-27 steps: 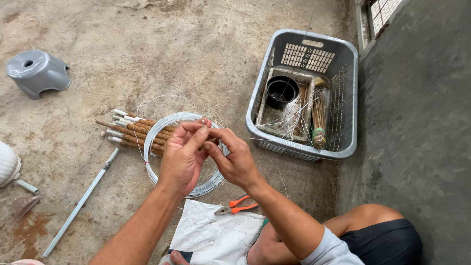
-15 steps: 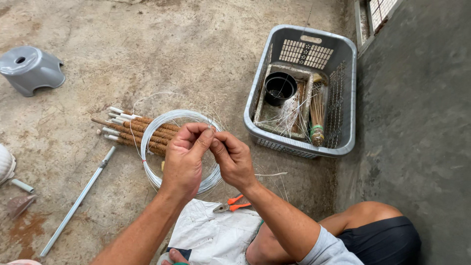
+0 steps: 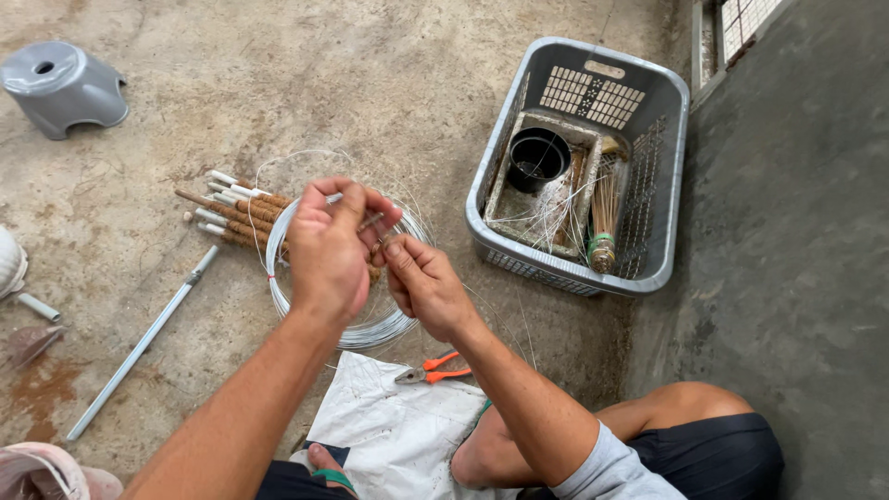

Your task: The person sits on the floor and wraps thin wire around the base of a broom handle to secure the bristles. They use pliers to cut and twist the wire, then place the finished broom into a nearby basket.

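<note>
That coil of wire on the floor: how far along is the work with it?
Done: several brown-wrapped sticks lie bundled beside the wire coil. In hand: the left hand and right hand meet above the coil, pinching a thin strand; what they do to it is too fine to see. Left: orange-handled pliers lie unused on the white sack, and a bare white rod lies apart.

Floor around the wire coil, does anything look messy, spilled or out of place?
Nothing looks spilled or broken. Loose strands stray from the wire coil and tangle inside the grey basket. A rusty stain marks the concrete, lower left.
</note>
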`<state>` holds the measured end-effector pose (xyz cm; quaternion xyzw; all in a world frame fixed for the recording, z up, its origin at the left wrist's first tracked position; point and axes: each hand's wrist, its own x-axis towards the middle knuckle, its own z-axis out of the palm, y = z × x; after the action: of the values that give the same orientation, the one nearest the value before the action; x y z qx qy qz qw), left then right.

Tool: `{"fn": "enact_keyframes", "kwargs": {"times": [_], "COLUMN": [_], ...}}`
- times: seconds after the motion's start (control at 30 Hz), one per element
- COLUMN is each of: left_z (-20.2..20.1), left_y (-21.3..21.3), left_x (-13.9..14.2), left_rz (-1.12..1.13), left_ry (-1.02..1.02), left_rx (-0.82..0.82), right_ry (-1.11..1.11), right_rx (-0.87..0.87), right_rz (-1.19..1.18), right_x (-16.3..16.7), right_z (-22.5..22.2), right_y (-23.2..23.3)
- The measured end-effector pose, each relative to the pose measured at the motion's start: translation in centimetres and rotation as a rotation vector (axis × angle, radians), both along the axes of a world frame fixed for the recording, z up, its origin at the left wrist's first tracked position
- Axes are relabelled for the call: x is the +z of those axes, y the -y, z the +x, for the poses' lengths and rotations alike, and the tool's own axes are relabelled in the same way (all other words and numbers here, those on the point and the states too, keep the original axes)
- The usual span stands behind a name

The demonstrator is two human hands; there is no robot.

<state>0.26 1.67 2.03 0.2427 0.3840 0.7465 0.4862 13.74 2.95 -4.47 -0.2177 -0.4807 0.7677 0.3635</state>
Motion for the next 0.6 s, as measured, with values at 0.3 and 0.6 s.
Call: {"fn": "enact_keyframes", "kwargs": {"times": [0.3,0.6], "left_z": [-8.1,-8.4], "left_y": [-3.3,-3.1], "left_x": [-1.5,-2.6], "left_rz": [-0.043,-0.210], "left_ry": [0.046,-0.240], "left_rx": [0.368,0.472], "right_ry": [-0.087,-0.050], "right_rx": [0.253,0.228], "right_rz": [-0.349,-0.247], "right_x": [-2.5,-3.0], "right_z": [-2.1,-2.9], "right_y": [4.3,5.8]}}
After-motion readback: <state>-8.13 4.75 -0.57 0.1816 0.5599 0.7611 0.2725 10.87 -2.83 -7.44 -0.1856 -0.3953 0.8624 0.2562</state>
